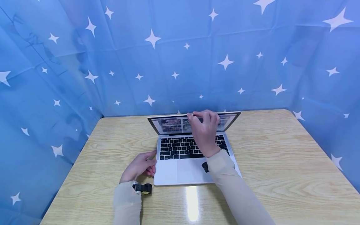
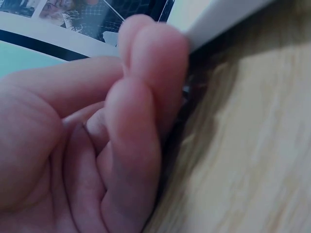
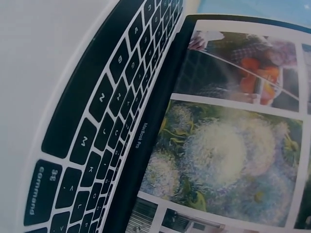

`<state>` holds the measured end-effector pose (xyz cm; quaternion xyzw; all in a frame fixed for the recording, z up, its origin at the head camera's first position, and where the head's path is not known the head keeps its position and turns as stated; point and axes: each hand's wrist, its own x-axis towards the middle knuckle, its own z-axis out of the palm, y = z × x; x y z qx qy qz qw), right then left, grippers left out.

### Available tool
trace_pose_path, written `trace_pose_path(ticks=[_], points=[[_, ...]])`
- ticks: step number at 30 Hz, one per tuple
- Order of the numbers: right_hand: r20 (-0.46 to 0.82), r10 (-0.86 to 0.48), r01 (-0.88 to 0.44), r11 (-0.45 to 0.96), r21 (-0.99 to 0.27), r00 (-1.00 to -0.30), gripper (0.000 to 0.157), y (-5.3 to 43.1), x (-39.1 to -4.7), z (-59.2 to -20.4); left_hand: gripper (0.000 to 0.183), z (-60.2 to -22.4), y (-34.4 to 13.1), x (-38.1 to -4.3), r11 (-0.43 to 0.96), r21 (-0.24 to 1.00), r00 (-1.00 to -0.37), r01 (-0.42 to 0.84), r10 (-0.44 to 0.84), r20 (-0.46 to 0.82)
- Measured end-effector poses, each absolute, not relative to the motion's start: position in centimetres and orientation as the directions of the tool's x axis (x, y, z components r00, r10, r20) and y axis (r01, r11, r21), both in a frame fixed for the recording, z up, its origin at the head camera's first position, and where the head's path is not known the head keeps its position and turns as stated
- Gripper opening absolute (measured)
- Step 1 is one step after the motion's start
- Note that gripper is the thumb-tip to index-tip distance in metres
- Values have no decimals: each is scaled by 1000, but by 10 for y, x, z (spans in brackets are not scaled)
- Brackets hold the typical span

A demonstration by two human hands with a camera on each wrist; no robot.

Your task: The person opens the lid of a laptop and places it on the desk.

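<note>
A silver laptop (image 1: 166, 172) lies on the table with its lid raised and tilted back, the screen (image 1: 168, 125) lit with rows of pictures. My right hand (image 1: 204, 129) reaches over the keyboard (image 1: 180, 147) and pinches the top edge of the screen near its middle. At the left side of the base, my left hand (image 1: 140, 165) holds the edge, its fingers (image 2: 131, 121) curled there in the left wrist view. Screen pictures (image 3: 233, 150) and keys (image 3: 102, 97) fill the right wrist view; the right hand is out of that frame.
The wooden table (image 1: 281, 162) runs out on both sides of the laptop. A blue curtain (image 1: 180, 62) with white stars hangs right behind the back edge. Light reflects off the tabletop in front of the laptop. Each wrist wears a small black camera (image 1: 146, 188).
</note>
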<state>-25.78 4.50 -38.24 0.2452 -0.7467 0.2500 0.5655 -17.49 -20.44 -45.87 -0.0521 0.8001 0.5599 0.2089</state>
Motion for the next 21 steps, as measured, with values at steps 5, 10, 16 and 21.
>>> trace_pose_path(ticks=[5,10,16,21], points=[[966,-81,-648,755,-101,-245,9,44,-263,-385,51,-459,-205,-175,372,873,-908,-315,149,-391],[960,-98,-641,761,-97,-262,9,45,-266,-386,51,-459,-205,-176,374,871,-907,-318,149,-395],[954,-131,-639,765,-75,-269,15,45,-270,-385,51,-458,-205,-175,378,868,-905,-322,146,-399],[949,-166,-635,771,-44,-267,22,46,-274,-386,50,-458,-205,-176,372,868,-903,-329,145,-404]])
